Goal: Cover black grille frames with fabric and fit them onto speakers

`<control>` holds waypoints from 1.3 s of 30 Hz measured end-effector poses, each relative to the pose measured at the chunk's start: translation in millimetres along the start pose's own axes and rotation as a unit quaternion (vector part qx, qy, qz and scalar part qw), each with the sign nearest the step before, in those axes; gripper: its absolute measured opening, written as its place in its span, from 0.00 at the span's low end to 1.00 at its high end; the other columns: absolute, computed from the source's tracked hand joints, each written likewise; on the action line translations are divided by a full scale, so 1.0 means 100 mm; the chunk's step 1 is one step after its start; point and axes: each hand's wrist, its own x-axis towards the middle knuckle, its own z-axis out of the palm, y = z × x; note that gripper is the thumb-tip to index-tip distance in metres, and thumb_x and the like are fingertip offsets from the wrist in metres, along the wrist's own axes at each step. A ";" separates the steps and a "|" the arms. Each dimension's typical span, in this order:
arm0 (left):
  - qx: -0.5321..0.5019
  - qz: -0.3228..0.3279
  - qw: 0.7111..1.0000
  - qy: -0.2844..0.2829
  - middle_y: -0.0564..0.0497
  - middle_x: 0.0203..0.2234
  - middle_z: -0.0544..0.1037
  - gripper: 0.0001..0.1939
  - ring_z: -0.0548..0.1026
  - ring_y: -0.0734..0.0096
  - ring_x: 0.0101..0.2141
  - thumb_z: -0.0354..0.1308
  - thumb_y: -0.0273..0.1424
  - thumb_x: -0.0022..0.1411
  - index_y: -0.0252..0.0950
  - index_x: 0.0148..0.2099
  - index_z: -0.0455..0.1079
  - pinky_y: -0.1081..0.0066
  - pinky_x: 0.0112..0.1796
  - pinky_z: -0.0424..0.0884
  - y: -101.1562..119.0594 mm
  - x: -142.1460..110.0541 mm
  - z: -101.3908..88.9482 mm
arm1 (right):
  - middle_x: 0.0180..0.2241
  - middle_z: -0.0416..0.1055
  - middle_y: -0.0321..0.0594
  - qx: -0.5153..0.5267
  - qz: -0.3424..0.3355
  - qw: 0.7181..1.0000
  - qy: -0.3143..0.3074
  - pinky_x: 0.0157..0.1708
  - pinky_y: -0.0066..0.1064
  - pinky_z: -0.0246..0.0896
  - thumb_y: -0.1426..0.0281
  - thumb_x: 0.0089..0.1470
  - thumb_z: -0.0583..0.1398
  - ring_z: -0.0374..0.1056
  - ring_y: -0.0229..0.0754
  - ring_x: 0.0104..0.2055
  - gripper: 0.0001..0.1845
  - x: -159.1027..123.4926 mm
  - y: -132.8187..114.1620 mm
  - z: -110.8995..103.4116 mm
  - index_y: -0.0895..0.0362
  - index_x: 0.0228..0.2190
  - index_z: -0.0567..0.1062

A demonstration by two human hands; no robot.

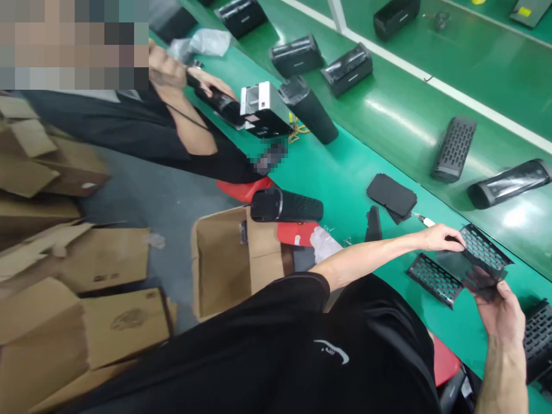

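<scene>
My left hand reaches across the green table and pinches the far edge of a thin black sheet. My right hand grips the near edge of the same sheet, fingers curled round it. The sheet hangs just above two black perforated grilles, one below it and one beyond it. A stack of black pads lies a little further along the table, with a small white-tipped tool beside it.
Several black speaker housings lie on the green conveyor; one speaker rests at the table edge. A co-worker's hands work on a speaker at the upper left. Cardboard boxes crowd the floor. A further grille sits at the right edge.
</scene>
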 end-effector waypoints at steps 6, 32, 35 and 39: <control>0.254 0.041 0.966 0.000 0.51 0.41 0.84 0.07 0.80 0.61 0.42 0.62 0.37 0.68 0.43 0.44 0.80 0.67 0.43 0.69 0.10 0.44 0.14 | 0.33 0.76 0.39 -0.286 -0.084 0.941 0.162 0.39 0.43 0.71 0.42 0.43 0.68 0.71 0.47 0.33 0.31 0.49 0.11 -0.36 0.56 0.36 0.77; -0.040 -0.129 0.991 0.021 0.59 0.25 0.73 0.22 0.67 0.77 0.21 0.64 0.43 0.64 0.36 0.55 0.68 0.73 0.29 0.64 0.11 0.11 -0.20 | 0.29 0.72 0.34 -0.123 0.016 0.986 0.109 0.26 0.30 0.62 0.48 0.32 0.78 0.66 0.39 0.28 0.35 0.48 -0.12 -0.48 0.54 0.36 0.74; -0.105 -0.123 0.987 0.020 0.60 0.23 0.72 0.21 0.67 0.79 0.20 0.64 0.37 0.64 0.35 0.55 0.67 0.75 0.26 0.62 0.29 -0.12 -0.22 | 0.26 0.69 0.30 -0.059 -0.001 0.993 0.097 0.22 0.25 0.58 0.54 0.32 0.80 0.62 0.33 0.23 0.33 0.18 -0.19 -0.35 0.54 0.36 0.75; -0.104 -0.098 0.989 0.045 0.61 0.20 0.67 0.18 0.65 0.81 0.21 0.63 0.36 0.65 0.34 0.54 0.69 0.76 0.27 0.60 0.51 -0.36 -0.23 | 0.24 0.69 0.29 -0.049 -0.027 0.989 0.134 0.19 0.23 0.55 0.56 0.30 0.82 0.61 0.31 0.20 0.32 -0.09 -0.21 -0.20 0.55 0.33 0.75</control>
